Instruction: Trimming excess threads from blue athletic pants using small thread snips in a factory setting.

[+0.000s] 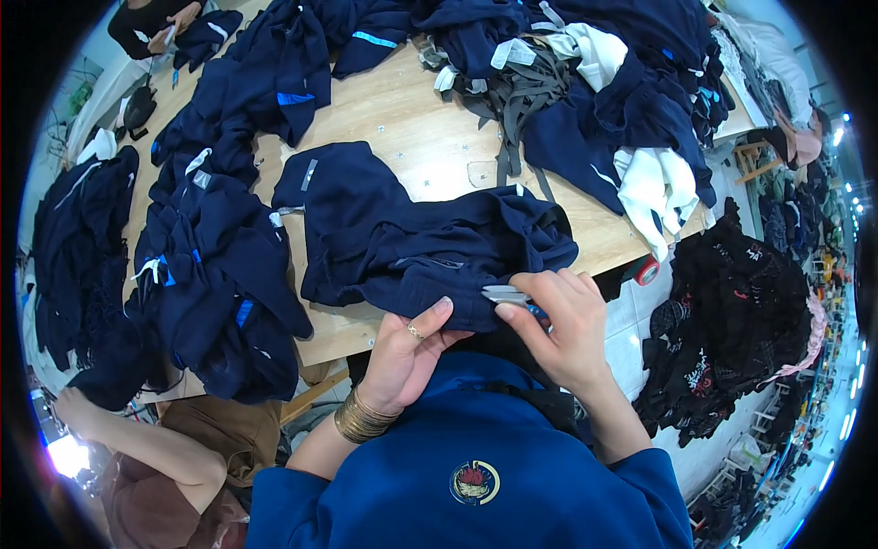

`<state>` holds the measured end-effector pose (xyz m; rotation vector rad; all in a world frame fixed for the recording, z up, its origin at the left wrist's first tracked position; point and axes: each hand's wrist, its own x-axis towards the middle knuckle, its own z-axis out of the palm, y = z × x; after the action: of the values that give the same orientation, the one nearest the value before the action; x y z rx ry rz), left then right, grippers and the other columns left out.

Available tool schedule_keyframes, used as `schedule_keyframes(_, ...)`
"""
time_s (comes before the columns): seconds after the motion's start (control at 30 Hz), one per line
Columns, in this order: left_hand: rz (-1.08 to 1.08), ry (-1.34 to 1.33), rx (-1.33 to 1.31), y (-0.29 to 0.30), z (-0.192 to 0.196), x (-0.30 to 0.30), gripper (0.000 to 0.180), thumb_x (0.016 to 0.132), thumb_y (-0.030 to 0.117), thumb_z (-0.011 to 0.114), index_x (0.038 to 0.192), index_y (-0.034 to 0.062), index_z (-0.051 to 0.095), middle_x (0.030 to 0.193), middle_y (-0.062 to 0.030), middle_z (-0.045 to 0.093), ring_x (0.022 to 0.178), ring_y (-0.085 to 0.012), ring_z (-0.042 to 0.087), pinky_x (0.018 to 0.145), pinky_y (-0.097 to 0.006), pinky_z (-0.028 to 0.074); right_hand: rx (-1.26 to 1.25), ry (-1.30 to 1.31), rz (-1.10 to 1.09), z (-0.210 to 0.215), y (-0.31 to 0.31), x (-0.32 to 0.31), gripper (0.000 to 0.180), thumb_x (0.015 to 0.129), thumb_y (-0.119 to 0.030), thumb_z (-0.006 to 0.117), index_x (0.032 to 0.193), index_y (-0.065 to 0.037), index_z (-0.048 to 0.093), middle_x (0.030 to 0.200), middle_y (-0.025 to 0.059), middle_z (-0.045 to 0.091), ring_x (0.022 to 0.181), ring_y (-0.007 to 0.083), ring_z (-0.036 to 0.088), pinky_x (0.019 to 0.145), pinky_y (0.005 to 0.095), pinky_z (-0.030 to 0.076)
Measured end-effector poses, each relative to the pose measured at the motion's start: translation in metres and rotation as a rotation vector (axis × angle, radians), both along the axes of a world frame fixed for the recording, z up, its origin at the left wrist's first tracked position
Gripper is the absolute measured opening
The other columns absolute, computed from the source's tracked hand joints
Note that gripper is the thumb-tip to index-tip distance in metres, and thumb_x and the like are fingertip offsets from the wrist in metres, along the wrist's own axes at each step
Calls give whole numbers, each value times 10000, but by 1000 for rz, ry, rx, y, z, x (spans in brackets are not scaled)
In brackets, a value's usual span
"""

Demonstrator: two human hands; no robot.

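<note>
Far left: heap of navy garments (206,274) stacked along the wooden table (412,128), apparently set aside apart from the piece in hand; another person's arm (146,444) reaching in beside it from lower left. Centre: one navy garment (402,242) spread flat on the table, its near hem pulled over the table edge toward the body, probably so the hem sits close under the eyes. Left hand (407,352) raised from below, wrist bent back, bangles (361,419) on the forearm, ring on one finger; thumb and fingertips closed on the hem fold, holding it taut. Right hand (562,320) just beside, almost touching the left, fingers curled and pinched around small metal snips (505,295), blades pointing left at the held hem; blade gap too small to judge. Further right: grey straps (521,91) and white cloth (654,188) among more navy pieces. Past the table edge: red tape roll (647,271), black clothes (732,311) piled on the floor.
</note>
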<state>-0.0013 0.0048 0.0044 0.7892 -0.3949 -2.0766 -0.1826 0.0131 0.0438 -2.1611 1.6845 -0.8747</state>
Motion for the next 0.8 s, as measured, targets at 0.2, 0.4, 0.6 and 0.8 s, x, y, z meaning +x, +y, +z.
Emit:
schedule_keyframes(0.2, 11, -54, 22, 0, 1, -2, 295, 852, 133, 573, 1123, 35, 509, 1043, -87, 580, 937, -155, 565, 800, -309, 482, -26, 67, 42, 0, 4, 3, 204, 759, -250, 652, 846, -73, 597, 681, 21, 536, 600, 168, 473, 571, 300, 312)
schedule_keyframes(0.4, 6, -109, -3, 0, 0, -3, 261, 866, 144, 546, 1104, 40, 516, 1021, -73, 591, 921, -159, 573, 794, -314, 479, -28, 97, 43, 1, 2, 4, 209, 758, -253, 652, 857, -78, 594, 685, 21, 531, 613, 166, 472, 571, 302, 309)
schedule_keyframes(0.6, 28, -62, 18, -1, -1, -3, 302, 831, 95, 599, 1118, 56, 517, 1030, -72, 583, 921, -143, 564, 792, -286, 472, -32, 96, 41, 0, 1, 5, 200, 761, -254, 647, 853, -83, 595, 675, 18, 520, 609, 163, 469, 568, 299, 309)
schedule_keyframes(0.8, 23, -71, 33, -1, -1, -3, 337, 823, 79, 601, 1141, 50, 494, 1049, -69, 569, 955, -146, 551, 828, -292, 451, -68, 135, 18, 0, 0, 3, 176, 761, -250, 647, 803, -87, 595, 647, 13, 513, 584, 155, 466, 554, 294, 313)
